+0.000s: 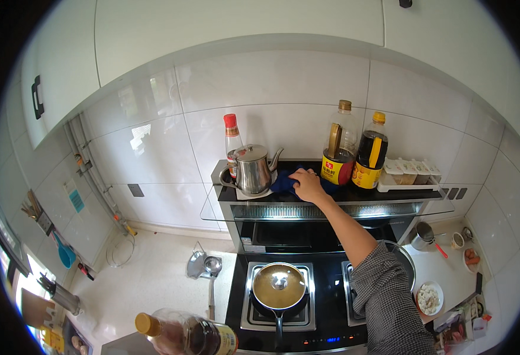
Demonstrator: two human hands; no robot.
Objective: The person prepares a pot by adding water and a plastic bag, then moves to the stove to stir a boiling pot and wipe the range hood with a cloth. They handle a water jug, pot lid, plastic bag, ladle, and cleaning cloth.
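My right hand [306, 183] presses on a dark blue cloth [285, 183] on the black top of the range hood [302, 195]. Left of the cloth stands a steel teapot [252, 171], with a red-capped glass bottle [232, 137] behind it. To the right of my hand are two large bottles of dark sauce, one gold-capped [339, 171] and one yellow-capped [371, 155]. My left hand is out of view. A tilted plastic bottle with a gold cap [184, 333] shows large at the bottom edge; what supports it is hidden.
A lidded pan [279, 288] sits on the left burner. A glass panel [215, 213] juts from the hood. A seasoning rack [408, 177], a bowl of white pieces [429, 298], eggs [471, 257] and a red-handled pot [423, 235] are at right; a ladle [212, 266] lies left.
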